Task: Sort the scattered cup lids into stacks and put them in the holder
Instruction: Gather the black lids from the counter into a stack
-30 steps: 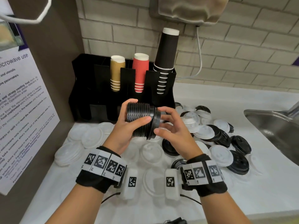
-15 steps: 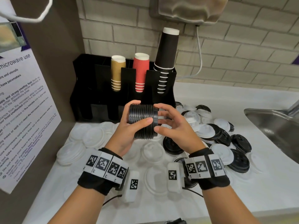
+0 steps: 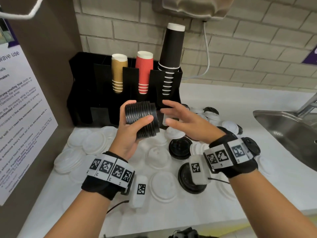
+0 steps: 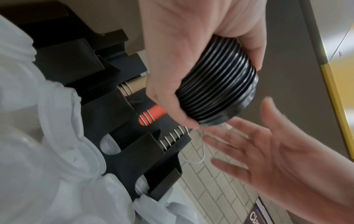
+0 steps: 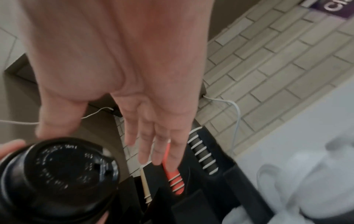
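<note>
- Above counter [image 3: 257,186] w/ scattered lids, in front of holder [image 3: 85,93]: left hand [image 3: 130,133] grips black lid stack [image 3: 141,120], held sideways.
- Right hand [image 3: 187,121] spread, fingers straight, just beside stack's end; can't tell if touching.
- Loose white lids [image 3: 96,143] near counter's left edge.

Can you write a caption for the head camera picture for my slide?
Left hand grips a stack of black lids; open right hand beside it.

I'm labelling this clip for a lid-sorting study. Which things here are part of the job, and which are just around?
Part of the job:
stack of black lids, held by the left hand
right hand, open beside it
loose white lids
loose black lids
holder

Just around:
paper cups
sink
notice
</note>
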`<state>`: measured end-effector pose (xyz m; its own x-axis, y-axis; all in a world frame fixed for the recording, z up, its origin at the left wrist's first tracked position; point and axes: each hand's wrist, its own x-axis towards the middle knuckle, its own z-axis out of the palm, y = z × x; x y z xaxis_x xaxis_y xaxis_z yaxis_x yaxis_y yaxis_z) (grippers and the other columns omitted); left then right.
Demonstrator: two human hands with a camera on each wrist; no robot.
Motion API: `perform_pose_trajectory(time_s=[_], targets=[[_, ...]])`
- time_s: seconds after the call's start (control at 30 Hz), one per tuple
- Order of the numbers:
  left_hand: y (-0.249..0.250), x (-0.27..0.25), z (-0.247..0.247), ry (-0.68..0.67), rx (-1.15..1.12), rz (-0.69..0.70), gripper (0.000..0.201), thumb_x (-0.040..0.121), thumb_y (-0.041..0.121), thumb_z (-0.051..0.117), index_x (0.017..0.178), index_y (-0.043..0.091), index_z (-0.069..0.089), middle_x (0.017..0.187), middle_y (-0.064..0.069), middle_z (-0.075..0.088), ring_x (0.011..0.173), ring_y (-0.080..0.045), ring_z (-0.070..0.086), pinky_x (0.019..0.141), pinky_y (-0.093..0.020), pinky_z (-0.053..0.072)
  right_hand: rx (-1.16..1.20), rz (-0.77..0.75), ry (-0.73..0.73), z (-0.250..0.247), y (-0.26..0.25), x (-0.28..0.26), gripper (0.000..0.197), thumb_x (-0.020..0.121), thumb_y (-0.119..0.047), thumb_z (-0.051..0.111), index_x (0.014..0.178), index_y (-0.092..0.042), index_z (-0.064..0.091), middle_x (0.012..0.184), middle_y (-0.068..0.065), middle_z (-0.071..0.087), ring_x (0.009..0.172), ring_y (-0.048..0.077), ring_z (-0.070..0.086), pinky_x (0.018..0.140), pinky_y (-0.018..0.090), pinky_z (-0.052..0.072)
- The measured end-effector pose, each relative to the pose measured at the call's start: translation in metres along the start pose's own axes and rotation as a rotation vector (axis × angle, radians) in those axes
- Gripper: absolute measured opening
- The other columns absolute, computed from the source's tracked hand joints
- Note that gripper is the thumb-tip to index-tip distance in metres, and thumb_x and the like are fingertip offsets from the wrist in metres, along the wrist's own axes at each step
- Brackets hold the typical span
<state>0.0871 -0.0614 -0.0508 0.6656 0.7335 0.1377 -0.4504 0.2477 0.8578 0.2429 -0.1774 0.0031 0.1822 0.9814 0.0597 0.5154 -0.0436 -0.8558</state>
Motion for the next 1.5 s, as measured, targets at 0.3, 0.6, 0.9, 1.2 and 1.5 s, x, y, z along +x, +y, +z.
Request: perform_pose_trajectory(time_s=[0.3, 0.6, 0.9, 1.2, 1.5], targets=[[0.007, 0.01, -0.01, 0.057, 0.022, 0.029, 0.059, 0.07, 0.015, 0.073, 0.12, 0.034, 0.046, 0.113, 0.001, 0.059, 0.103, -0.02, 0.065, 0.068, -0.039, 0.056, -1.295, 0.089, -0.651, 0.03, 0.033, -0.037, 0.087, 0.059, -0.054, 0.083, 0.128, -0.024, 0.04, 0.123, 0.0, 0.042, 0.111, 0.022, 0.037, 0.086, 0.034, 0.028], [0.002, 0.009, -0.003, 0.016, 0.048, 0.006, 0.057, 0.069, 0.015, 0.073, 0.116, 0.037, 0.048, 0.114, 0.001, 0.059, 0.099, -0.02, 0.068, 0.067, -0.039, 0.057, -1.582, 0.076, -0.643, 0.045, 0.051, -0.055, 0.096, 0.063, -0.043, 0.082, 0.138, -0.02, 0.026, 0.128, 0.013, 0.04, 0.113, 0.03, 0.037, 0.092, 0.04, 0.03], [-0.001, 0.005, 0.003, -0.006, 0.046, -0.012, 0.059, 0.071, 0.015, 0.072, 0.12, 0.034, 0.046, 0.12, -0.003, 0.057, 0.103, -0.022, 0.065, 0.072, -0.045, 0.058, -0.345, 0.057, -0.085, -0.013, 0.018, -0.021, 0.059, 0.064, -0.014, 0.084, 0.107, -0.021, 0.044, 0.094, -0.008, 0.05, 0.085, 0.014, 0.054, 0.071, 0.022, 0.05], [-0.003, -0.005, 0.01, -0.048, 0.096, 0.005, 0.067, 0.07, 0.014, 0.076, 0.126, 0.03, 0.042, 0.109, 0.002, 0.062, 0.1, -0.018, 0.065, 0.076, -0.04, 0.057, 0.345, -0.035, 0.262, 0.025, 0.031, -0.023, 0.063, 0.068, -0.03, 0.072, 0.126, -0.041, 0.05, 0.12, 0.01, 0.058, 0.107, 0.028, 0.062, 0.094, 0.045, 0.052], [-0.002, -0.01, 0.012, -0.069, 0.174, 0.023, 0.066, 0.07, 0.012, 0.074, 0.125, 0.033, 0.043, 0.116, -0.004, 0.057, 0.108, -0.027, 0.062, 0.08, -0.05, 0.058, 0.346, -0.047, 0.27, 0.03, 0.025, -0.018, 0.059, 0.077, -0.022, 0.07, 0.13, -0.041, 0.051, 0.123, 0.009, 0.059, 0.109, 0.026, 0.062, 0.094, 0.042, 0.052]])
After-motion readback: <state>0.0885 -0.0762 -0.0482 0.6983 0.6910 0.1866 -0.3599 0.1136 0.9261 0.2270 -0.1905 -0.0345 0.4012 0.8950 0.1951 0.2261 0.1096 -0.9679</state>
